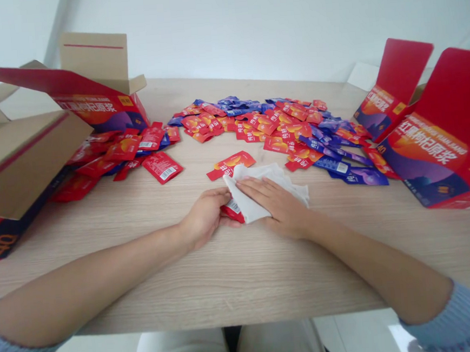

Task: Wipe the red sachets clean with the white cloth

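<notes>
Near the middle of the table, my left hand (209,216) is closed on the left end of a red sachet (233,211), whose barcode side partly shows. A folded white cloth (250,202) covers the rest of that sachet. My right hand (280,205) holds the cloth against it from above, fingers stretched together over the cloth. Just behind the cloth lies another red sachet (234,162) with an orange print. To the left, a red sachet (162,167) rests barcode side up beside a heap of sachets (123,149).
A wide pile of red and blue sachets (283,120) spreads across the back of the table (167,295). Open cartons stand at both sides: a left front carton (27,170), a left rear carton (103,107), a right front carton (440,149) and a right rear carton (379,105).
</notes>
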The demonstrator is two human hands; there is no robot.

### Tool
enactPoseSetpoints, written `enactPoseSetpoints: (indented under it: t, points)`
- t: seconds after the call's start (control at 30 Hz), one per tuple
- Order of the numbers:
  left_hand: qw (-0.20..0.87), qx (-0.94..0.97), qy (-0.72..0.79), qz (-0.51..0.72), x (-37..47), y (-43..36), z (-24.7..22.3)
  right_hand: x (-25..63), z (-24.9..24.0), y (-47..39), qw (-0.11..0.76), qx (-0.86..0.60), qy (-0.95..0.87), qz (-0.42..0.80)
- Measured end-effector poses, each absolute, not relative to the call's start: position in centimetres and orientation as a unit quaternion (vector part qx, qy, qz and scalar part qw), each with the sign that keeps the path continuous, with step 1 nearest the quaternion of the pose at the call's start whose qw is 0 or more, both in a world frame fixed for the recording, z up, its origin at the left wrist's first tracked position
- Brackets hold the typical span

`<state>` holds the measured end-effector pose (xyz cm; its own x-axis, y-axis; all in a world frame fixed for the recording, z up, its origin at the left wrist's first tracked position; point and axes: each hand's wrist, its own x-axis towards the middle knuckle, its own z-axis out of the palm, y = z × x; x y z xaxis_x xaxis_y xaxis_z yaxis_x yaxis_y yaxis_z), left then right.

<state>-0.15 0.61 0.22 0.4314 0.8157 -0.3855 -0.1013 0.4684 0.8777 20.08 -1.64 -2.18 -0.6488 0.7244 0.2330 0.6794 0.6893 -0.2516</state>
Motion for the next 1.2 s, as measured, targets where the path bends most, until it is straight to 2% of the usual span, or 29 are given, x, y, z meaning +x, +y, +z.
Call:
enactPoseSetpoints:
  t: [0.27, 0.53, 0.7, 0.97, 1.2]
  points:
    - [0.807, 0.389, 0.379, 0.232, -1.4, 2.5, 0.8, 20.7, -3.1, -0.7, 0.176, -0.455, -0.871, 0.051]
    - [0.826, 0.311, 0.400, 0.246, -1.3, 2.4, 0.8, 17.5, -2.1, -3.5, 0.139, -0.312, -0.938, 0.061]
    - [0.826, 0.308, 0.391, 0.264, -1.1, 2.1, 0.7, 18.3, -1.9, -2.4, 0.142, -0.292, -0.941, 0.091]
    - [0.833, 0.333, 0.362, 0.255, -1.7, 2.1, 0.5, 20.5, -2.3, -0.5, 0.165, -0.346, -0.918, 0.105]
    - [0.832, 0.348, 0.352, 0.252, -1.6, 2.1, 0.2, 22.1, -2.9, 0.6, 0.132, -0.416, -0.899, 0.044]
